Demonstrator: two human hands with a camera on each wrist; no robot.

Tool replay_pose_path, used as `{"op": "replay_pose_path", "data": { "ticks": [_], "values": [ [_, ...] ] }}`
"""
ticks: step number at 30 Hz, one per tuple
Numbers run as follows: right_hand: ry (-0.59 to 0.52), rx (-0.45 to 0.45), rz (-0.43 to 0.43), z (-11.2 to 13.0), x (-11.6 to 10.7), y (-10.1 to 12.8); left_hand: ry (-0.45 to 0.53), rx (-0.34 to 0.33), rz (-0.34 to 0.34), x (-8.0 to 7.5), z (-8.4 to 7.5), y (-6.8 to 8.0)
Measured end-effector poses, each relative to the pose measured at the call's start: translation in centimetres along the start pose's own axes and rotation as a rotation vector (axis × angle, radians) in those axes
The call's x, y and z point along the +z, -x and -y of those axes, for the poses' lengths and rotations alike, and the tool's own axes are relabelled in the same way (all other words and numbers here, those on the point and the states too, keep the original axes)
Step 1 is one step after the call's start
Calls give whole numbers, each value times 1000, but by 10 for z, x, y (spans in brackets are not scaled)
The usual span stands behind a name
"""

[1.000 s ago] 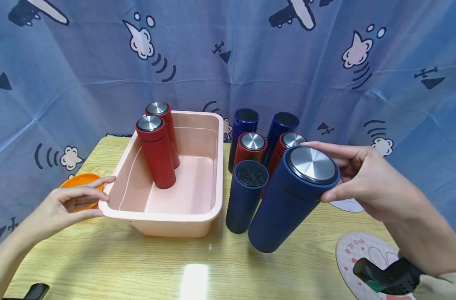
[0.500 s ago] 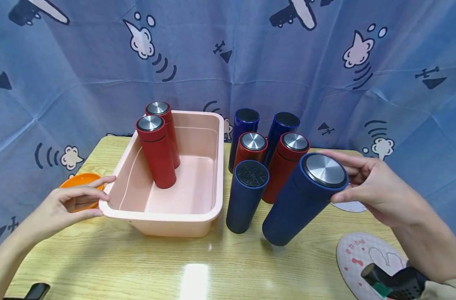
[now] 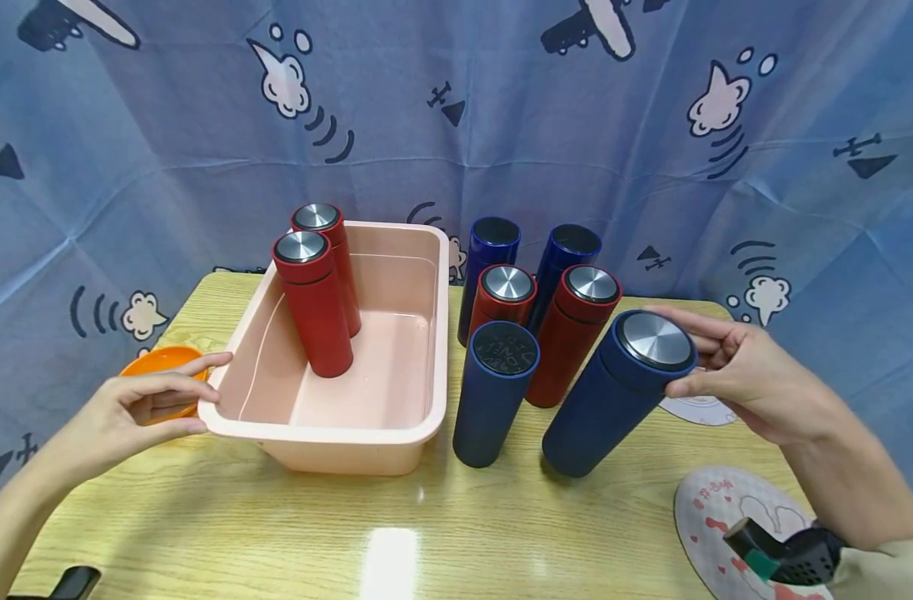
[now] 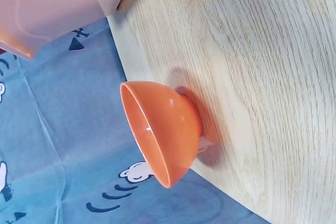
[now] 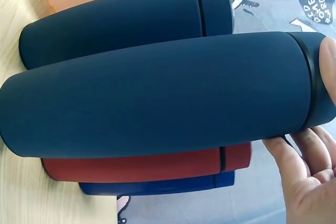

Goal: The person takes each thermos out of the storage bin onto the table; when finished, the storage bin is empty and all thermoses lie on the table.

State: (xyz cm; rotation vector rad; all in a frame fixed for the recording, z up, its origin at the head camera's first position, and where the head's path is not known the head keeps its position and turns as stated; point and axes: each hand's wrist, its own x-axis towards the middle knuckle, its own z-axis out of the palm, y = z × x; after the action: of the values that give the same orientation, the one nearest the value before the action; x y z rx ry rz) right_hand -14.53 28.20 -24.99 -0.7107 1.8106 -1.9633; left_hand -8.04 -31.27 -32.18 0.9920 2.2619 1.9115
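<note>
My right hand (image 3: pixel 749 375) grips a dark blue thermos flask (image 3: pixel 614 400) by its lid, fingers behind and thumb in front; the flask has a brushed silver top. Beside it stands a second matte blue flask (image 3: pixel 494 400) with a dark top. My left hand (image 3: pixel 145 404) pinches the near left corner of a pink plastic tub (image 3: pixel 329 436). Inside the tub, along its left side, stand a red flask (image 3: pixel 317 317) and another red flask (image 3: pixel 336 225) behind it. In the right wrist view the held flask (image 5: pixel 157 93) lies across the picture, fingers at its lid end.
Behind the blue flasks stand two red flasks (image 3: pixel 576 333) and two glossy blue flasks (image 3: pixel 492 250). An orange bowl (image 4: pixel 168 124) sits left of the tub. Round patterned mats (image 3: pixel 726 517) lie at the right. A blue printed curtain (image 3: pixel 501 108) hangs behind the table (image 3: pixel 276 533).
My right hand has moved the held blue flask rightward and slightly down, away from the second matte blue flask, uncovering more of the red one behind. The left hand and tub have stayed put.
</note>
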Motion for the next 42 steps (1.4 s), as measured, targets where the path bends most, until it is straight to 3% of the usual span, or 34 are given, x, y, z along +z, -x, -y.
{"op": "replay_pose_path", "data": {
  "ticks": [8, 17, 30, 42],
  "values": [
    [5, 26, -22, -14, -4, -5, -58, -69, -1, -1, -3, 1],
    [-2, 41, -19, -22, -2, -10, 9, -11, -9, 0, 0, 0],
    [20, 85, -46, -27, 2, -21, -26, -34, 10, 0, -2, 0],
    [50, 68, -34, -32, 3, -27, -24, -27, 10, 0, -2, 0]
  ]
}}
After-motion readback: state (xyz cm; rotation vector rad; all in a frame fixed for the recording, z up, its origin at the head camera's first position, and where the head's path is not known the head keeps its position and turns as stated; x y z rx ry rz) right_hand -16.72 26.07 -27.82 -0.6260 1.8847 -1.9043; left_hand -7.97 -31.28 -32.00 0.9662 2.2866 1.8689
